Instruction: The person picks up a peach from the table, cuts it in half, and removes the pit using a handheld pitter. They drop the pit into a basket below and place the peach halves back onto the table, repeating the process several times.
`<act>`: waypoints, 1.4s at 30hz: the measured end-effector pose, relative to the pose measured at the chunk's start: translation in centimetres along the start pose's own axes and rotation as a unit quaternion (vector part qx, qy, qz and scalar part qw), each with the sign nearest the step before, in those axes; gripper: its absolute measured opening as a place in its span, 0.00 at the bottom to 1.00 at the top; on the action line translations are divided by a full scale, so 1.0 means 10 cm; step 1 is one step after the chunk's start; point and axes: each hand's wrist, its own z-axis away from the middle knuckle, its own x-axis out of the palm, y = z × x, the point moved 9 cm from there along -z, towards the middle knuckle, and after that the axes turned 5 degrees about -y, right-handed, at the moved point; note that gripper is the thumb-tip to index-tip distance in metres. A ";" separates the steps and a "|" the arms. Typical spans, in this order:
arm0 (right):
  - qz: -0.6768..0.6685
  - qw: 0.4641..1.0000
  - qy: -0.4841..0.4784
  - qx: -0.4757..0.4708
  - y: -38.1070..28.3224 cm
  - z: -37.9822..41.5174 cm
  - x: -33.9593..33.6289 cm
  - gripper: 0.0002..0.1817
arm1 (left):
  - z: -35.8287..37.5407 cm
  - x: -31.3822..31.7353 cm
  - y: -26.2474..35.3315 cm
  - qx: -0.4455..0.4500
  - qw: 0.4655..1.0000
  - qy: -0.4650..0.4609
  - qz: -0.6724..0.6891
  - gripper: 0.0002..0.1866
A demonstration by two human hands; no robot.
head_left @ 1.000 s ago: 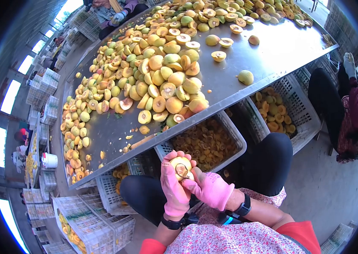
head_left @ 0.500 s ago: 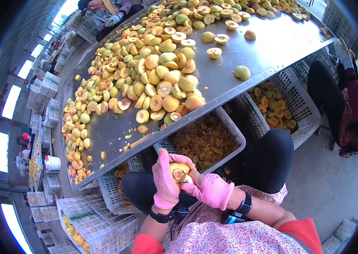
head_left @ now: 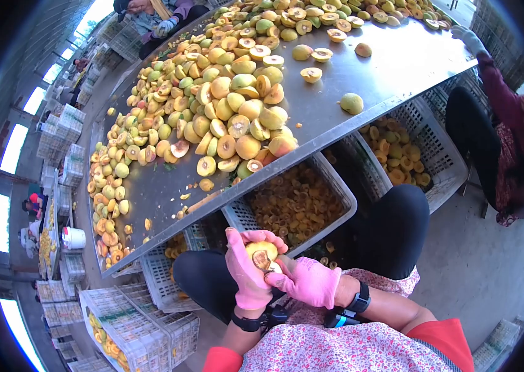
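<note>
A halved yellow peach (head_left: pixel 264 253) sits in my left hand (head_left: pixel 246 273), its cut face with the brown centre turned up. This hand wears a pink glove, its fingers wrapped round the fruit. My right hand (head_left: pixel 308 281), gloved in pink too, is closed against the peach's lower right side, with the thumb at the cut face. Whether it grips a small tool is hidden by the fingers. Above both hands, a large heap of peach halves (head_left: pixel 212 105) lies on the metal table (head_left: pixel 373 68).
Below the table edge stands a crate (head_left: pixel 336 224) of brown-yellow scraps, with a crate (head_left: pixel 444 167) of peach halves to its right. Stacked crates (head_left: pixel 144 328) are at lower left. A co-worker (head_left: pixel 513 136) sits at right, another person (head_left: pixel 156 18) at far left.
Both my hands stay together on the peach, which has turned slightly. The co-worker at right has stretched a gloved hand onto the table's corner by the fruit. The view has shifted slightly.
</note>
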 end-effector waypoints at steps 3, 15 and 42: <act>-0.039 0.999 -0.007 -0.016 -0.02 0.02 0.05 0.28 | 0.03 0.05 0.12 0.019 0.993 -0.069 -0.098 0.35; -0.322 0.928 -0.167 0.080 0.04 0.11 0.45 0.25 | 0.10 0.04 0.22 0.163 0.967 -0.171 -0.099 0.29; -0.237 0.969 -0.067 -0.002 0.27 -0.14 -0.04 0.25 | -0.42 0.44 -0.18 0.030 0.985 -0.166 0.036 0.34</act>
